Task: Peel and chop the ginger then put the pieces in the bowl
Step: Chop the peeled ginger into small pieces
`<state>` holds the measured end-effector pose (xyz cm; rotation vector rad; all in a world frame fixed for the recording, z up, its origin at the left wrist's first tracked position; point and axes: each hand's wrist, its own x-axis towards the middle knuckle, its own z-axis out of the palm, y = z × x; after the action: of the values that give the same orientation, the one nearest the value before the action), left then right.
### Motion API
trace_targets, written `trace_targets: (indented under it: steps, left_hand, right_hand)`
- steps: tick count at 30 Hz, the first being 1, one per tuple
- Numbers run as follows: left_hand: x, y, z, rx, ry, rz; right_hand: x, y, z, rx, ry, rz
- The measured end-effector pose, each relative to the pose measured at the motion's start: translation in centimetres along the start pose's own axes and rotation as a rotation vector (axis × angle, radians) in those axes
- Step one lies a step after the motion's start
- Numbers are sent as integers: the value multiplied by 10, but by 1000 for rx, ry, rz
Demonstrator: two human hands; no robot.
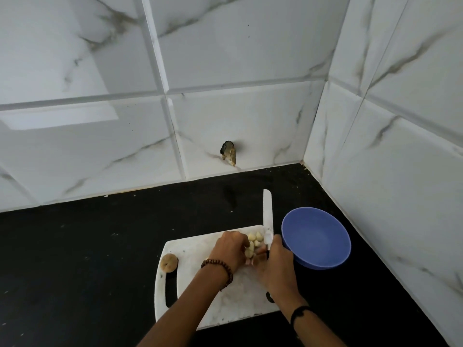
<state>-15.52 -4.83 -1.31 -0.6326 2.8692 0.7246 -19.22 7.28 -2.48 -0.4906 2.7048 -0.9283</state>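
Note:
Pale chopped ginger pieces (pixel 255 238) lie at the far right corner of the white cutting board (pixel 193 249). My left hand (pixel 229 249) curls its fingers round some of the pieces beside the pile. My right hand (pixel 278 264) grips the handle of a white-bladed knife (pixel 268 216), whose blade points away from me along the board's right edge. The blue bowl (pixel 316 237) stands just right of the board, tilted toward me, and looks empty. A brown ginger scrap (pixel 168 262) sits on the board's left edge.
The board lies on a black counter (pixel 87 259) in a corner of white marble-look tiled walls (pixel 250 58). A hole in the back wall (pixel 228 153) sits just above the counter. The board's handle slot (pixel 170 289) faces left.

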Motion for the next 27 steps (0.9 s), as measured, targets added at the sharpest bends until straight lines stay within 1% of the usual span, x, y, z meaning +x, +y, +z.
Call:
trace_targets:
  steps: [3,6,10,15,18,21,27]
  left_hand:
    - [6,4,2,-63,15,-11]
    - [6,5,4,-111,37,-19]
    - [0,2,4,-138,88,-19]
    - [-17,-5,-3,-163,153,17]
    - [-33,-13,-8,-144,225,-1]
    - [-53,-24,-16,-149,293,-28]
    - [-92,-49,-26,-132,323,-77]
  right_hand:
    - [5,0,-5,-43,45,-15]
    - [6,1,-6,-31,42,-29]
    - [2,2,-3,43,30,-45]
    - [-10,0,-3,51,12,-73]
    - [-20,-7,-4,86,-49,-111]
    - [-27,-15,-1,110,-142,-106]
    - [-43,-25,18,129,-225,-143]
